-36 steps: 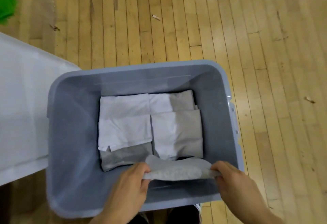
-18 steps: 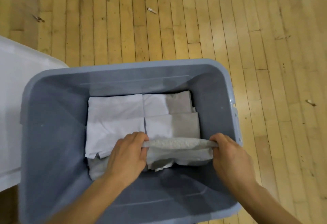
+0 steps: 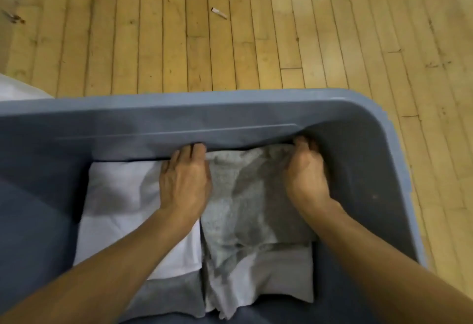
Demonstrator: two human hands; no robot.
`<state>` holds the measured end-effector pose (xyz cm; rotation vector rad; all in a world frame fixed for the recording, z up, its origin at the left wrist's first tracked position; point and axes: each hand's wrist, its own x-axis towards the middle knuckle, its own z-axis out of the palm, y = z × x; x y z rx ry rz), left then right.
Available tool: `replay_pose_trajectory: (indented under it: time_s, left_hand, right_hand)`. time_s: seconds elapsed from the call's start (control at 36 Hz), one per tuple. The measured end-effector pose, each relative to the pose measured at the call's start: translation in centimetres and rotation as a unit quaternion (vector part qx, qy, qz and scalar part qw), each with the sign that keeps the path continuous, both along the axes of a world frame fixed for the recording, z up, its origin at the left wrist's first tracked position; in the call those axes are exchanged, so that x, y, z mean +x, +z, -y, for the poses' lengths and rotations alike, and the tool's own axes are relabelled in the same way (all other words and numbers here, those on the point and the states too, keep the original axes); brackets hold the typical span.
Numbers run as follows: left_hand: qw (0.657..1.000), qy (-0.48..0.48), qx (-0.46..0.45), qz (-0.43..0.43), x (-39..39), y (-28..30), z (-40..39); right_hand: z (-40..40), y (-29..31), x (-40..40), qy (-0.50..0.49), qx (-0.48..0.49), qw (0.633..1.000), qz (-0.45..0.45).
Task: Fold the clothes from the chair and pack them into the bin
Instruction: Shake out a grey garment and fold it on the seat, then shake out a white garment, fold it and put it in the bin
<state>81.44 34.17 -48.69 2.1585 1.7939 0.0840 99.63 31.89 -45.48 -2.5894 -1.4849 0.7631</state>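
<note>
Deep inside the grey bin (image 3: 256, 108), folded white and grey clothes (image 3: 120, 195) fill the bottom. Left hand (image 3: 184, 183) and right hand (image 3: 305, 172) grip a speckled grey garment (image 3: 245, 195) at its far corners

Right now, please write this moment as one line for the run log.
step: packing | left hand: holds grey cloth | right hand: holds same cloth | place: on right stack, against bin far wall | white cloth: beside it
</note>
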Motion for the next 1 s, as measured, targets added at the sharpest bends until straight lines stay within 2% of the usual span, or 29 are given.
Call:
replay_pose_trajectory:
  time_s: [0.06,0.11,0.17,0.25,0.33,0.42,0.53,0.69,0.75,0.81,0.86,0.92,1.0]
  left_hand:
    - [1.0,-0.013,0.021,-0.013,-0.1,-1.0,1.7]
    - [0.997,-0.067,0.029,0.011,0.1,-1.7,3.6]
    - [0.987,-0.154,-0.008,0.04,0.5,-2.7,4.8]
    - [0.961,-0.256,-0.101,-0.01,1.4,-3.1,4.6]
    - [0.935,-0.273,-0.212,-0.076,0.7,-4.4,3.3]
    - [0.921,-0.295,-0.229,-0.106,0.0,-5.5,2.8]
    - [0.91,-0.317,-0.237,-0.121,-0.1,-6.0,2.6]
    - [0.919,-0.287,-0.249,-0.109,0.9,-4.7,3.3]
    - [0.925,-0.275,-0.239,-0.108,0.5,-3.0,4.5]
    - [0.936,-0.254,-0.224,-0.099,-1.2,1.1,5.3]
    - [0.961,-0.214,-0.157,-0.083,-3.6,6.1,4.9]
    - [0.975,-0.183,-0.073,-0.101,-6.6,12.1,3.2]
    - [0.985,-0.121,0.013,-0.122,-12.0,21.9,0.6]
  right_hand:
    - [1.3,-0.7,-1.0,0.024,0.008,1.0,-0.011]
    - [3.0,-1.5,-1.9,0.116,0.037,0.993,0.004]
    - [4.0,-2.6,-2.1,0.217,0.041,0.975,-0.004]
    - [3.4,-3.6,-1.8,0.289,-0.082,0.949,-0.091]
    - [2.9,-5.0,-0.5,0.341,-0.169,0.922,-0.066]
    - [2.6,-5.9,0.3,0.373,-0.231,0.898,-0.047]
    - [2.8,-7.0,0.6,0.392,-0.249,0.885,-0.018]
    - [2.8,-6.3,1.0,0.376,-0.322,0.869,-0.003]
    - [3.6,-4.6,1.2,0.378,-0.334,0.864,-0.004]
    - [4.4,0.0,0.9,0.386,-0.317,0.866,-0.011]
    - [3.6,6.6,0.0,0.412,-0.278,0.868,-0.009]
    - [2.0,13.3,-1.8,0.441,-0.204,0.874,-0.03]
    - [-1.5,22.3,-6.7,0.505,-0.046,0.861,-0.039]
